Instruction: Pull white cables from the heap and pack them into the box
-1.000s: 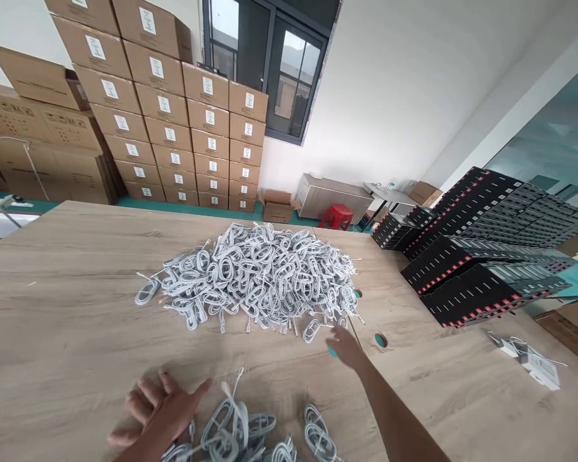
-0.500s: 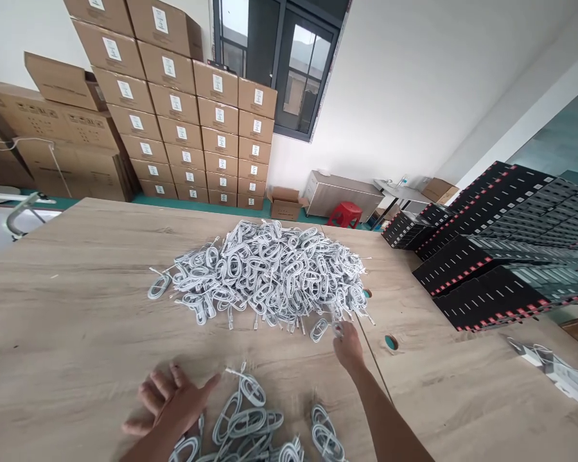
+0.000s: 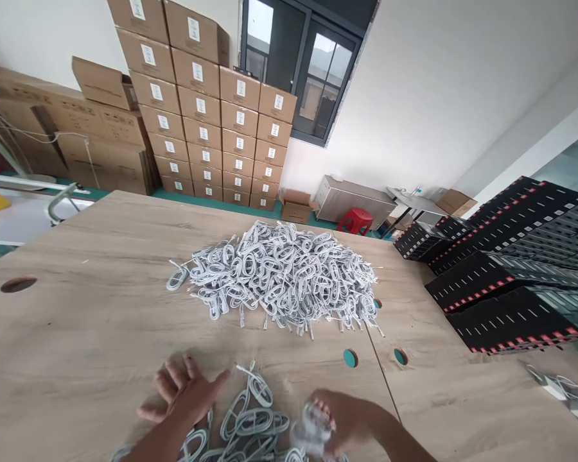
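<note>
A big heap of coiled white cables lies across the middle of the wooden table, with one loose coil at its left end. Nearer the camera is a smaller group of coiled cables. Left of that group, my left hand rests with fingers spread, holding nothing. My right hand, blurred by motion, is closed on coiled cables at the right side of the small group.
Black boxes with red marks are stacked at the table's right. Table holes show near the seam. Brown cartons, a red stool and a cabinet stand beyond. White adapters lie far right.
My right hand has come back from the big heap's front edge to the small group, bringing cables. The loose coils by that edge are gone from there. The view has shifted left.
</note>
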Tool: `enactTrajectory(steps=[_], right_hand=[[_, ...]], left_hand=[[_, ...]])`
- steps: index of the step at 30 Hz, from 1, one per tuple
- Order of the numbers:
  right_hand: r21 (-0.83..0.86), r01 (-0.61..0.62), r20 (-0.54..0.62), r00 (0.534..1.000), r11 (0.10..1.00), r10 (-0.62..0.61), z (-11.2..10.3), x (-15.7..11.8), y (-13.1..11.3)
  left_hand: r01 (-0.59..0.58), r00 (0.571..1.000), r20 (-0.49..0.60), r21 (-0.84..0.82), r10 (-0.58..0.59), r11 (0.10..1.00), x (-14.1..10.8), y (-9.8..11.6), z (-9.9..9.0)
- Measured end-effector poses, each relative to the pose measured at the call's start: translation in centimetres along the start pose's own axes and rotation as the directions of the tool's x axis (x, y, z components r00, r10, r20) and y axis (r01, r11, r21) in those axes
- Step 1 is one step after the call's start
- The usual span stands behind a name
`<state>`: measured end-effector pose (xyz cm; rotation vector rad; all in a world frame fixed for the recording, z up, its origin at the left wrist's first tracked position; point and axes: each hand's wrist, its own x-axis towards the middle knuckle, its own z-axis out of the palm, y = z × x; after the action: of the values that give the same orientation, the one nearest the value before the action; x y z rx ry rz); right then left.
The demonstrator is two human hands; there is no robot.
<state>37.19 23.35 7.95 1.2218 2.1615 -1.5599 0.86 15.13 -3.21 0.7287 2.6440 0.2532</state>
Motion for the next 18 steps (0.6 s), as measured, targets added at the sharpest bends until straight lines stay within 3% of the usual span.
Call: enactTrajectory(steps=[1,2,3,5,6,8,10,12,15,18], right_hand=[[0.076,0.023,0.119,0.992,0.997,-0.031,0.3,-0.7,-0.3],[0.131,0.033,0.159,0.986,0.991,-0.054,0.2,-0.8,-0.8],[0.164,0.041,0.111,0.992,0.986,-0.06,-0.2,-0.4,-1.5],[0.171,0.072,-0.188,0.981,0.983,-0.04,-1.9,1.9,-3.1],[0.15,0.089,-0.37,0.929,0.985,-0.027,-2.9,3.6,-4.0],[0.099,0.103,-0.648,0.762,0.99,-0.015,-4.8,7.4,-6.0],[0.062,0.077,-0.781,0.624,0.995,0.0,-6.3,11.0,-8.1],[0.044,0.018,-0.831,0.555,0.999,0.026,-7.4,13.7,-9.7],[0.083,-0.049,-0.821,0.563,0.995,0.096,-8.8,15.6,-10.3],[0.299,0.029,-0.79,0.568,0.954,0.23,-10.3,15.4,-8.7]], left_hand=[[0.002,1.0,-0.005,-0.004,-0.002,1.0,-0.1,0.1,-0.1],[0.002,1.0,-0.012,-0.006,-0.002,1.0,-0.1,0.1,-0.1],[-0.001,1.0,-0.017,-0.002,0.001,1.0,0.0,0.1,0.0],[-0.008,1.0,-0.022,0.015,0.008,1.0,0.1,-0.1,0.3],[-0.012,1.0,-0.023,0.022,0.012,1.0,0.2,-0.2,0.5],[-0.018,0.999,-0.036,0.028,0.019,0.999,0.5,-0.4,1.0],[-0.022,0.998,-0.064,0.02,0.023,1.0,0.6,-0.6,1.3],[-0.014,0.997,-0.076,0.014,0.015,1.0,0.7,-0.7,1.4],[-0.003,0.999,-0.046,0.023,0.004,1.0,0.4,-0.6,1.1],[0.001,1.0,0.012,0.045,-0.002,0.999,-0.2,-0.4,0.3]])
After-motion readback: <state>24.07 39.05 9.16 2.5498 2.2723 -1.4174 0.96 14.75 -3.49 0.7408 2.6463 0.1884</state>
